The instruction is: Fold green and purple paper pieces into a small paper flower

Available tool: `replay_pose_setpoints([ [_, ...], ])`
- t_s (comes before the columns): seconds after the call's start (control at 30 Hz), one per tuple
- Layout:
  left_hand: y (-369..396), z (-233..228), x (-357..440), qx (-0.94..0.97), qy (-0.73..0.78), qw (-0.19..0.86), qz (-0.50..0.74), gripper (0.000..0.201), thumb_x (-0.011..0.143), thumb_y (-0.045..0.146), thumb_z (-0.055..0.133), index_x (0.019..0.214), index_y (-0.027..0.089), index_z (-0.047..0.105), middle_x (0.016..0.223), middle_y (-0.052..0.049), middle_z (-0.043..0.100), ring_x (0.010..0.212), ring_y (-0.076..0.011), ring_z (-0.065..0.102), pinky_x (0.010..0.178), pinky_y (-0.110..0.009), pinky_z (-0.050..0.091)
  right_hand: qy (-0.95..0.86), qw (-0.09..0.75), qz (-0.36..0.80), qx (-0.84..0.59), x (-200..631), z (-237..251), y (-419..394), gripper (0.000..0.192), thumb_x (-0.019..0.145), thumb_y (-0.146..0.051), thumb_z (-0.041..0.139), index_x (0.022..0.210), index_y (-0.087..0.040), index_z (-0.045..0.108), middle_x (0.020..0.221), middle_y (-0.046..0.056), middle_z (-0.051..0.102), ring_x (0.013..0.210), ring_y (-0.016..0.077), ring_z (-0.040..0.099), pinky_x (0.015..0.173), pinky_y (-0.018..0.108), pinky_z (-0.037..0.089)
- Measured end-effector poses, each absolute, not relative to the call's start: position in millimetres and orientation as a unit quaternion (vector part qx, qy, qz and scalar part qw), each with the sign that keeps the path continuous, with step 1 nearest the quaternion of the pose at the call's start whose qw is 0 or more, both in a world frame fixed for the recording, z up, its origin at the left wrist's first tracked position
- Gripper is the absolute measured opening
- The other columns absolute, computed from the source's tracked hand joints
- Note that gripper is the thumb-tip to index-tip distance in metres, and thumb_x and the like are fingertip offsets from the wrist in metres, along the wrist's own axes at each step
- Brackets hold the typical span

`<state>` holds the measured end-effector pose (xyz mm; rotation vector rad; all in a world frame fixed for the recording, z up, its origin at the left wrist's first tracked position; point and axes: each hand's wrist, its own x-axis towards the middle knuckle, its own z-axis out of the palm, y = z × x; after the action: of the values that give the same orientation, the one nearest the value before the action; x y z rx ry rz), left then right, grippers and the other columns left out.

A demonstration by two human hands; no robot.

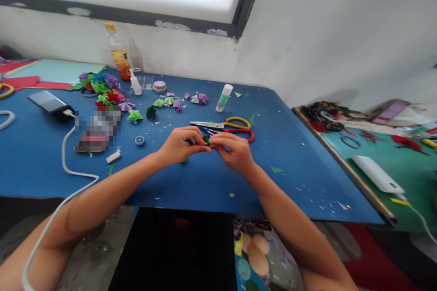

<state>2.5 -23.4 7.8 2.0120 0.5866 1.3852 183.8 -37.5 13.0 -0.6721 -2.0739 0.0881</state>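
Observation:
Between my fingertips is a small dark green piece of paper (206, 140), mostly hidden by the fingers. My left hand (182, 146) pinches it from the left, and my right hand (235, 152) pinches it from the right. Just behind my hands lie scissors (239, 128) with one yellow and one red handle loop, blades pointing left. Farther back stands a glue stick (224, 98) with a white cap. Folded paper flowers, a bright green one (135, 116) and a dark green one (150, 112), sit to the left of my hands.
On the blue table (205, 191) are paper scraps, a white eraser (113, 157), a small round grey lid (139, 140) and a phone (51, 102) with a white cable crossing my left arm. A drink bottle (120, 56) and a squeeze bottle (135, 84) stand near the wall.

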Motion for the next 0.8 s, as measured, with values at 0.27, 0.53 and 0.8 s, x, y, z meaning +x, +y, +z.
replay_pose_setpoints([
  [0.27,-24.5,11.5,2.3,0.704,0.246,0.384,0.545,0.031,0.068,0.043,0.071,0.064,0.013,0.063,0.063,-0.002,0.061,0.054,-0.0079,0.056,0.048,-0.017,0.048,-0.824,0.472,0.046,-0.309,182.2,20.2,-39.7,0.007,0.082,-0.019,0.059,0.080,-0.018,0.066,0.078,0.004,0.069,0.070,0.0132,0.065,0.067,0.024,0.055],
  [0.53,-21.1,12.1,1.9,0.639,0.295,0.449,0.551,0.021,0.070,0.032,0.070,0.075,0.013,0.064,0.058,0.001,0.058,0.051,-0.0068,0.055,0.046,-0.016,0.050,-0.822,0.472,0.018,-0.318,190.5,24.6,-36.5,0.008,0.083,-0.019,0.058,0.086,-0.018,0.066,0.081,0.004,0.068,0.074,0.0129,0.064,0.071,0.025,0.053],
  [0.8,-18.7,12.3,2.1,0.642,0.284,0.498,0.510,0.026,0.062,0.029,0.076,0.080,0.013,0.066,0.065,-0.001,0.064,0.057,-0.0085,0.057,0.047,-0.017,0.052,-0.835,0.463,0.003,-0.296,192.8,22.8,-36.8,0.012,0.085,-0.018,0.055,0.090,-0.020,0.066,0.085,0.004,0.068,0.078,0.0131,0.064,0.073,0.026,0.053],
])
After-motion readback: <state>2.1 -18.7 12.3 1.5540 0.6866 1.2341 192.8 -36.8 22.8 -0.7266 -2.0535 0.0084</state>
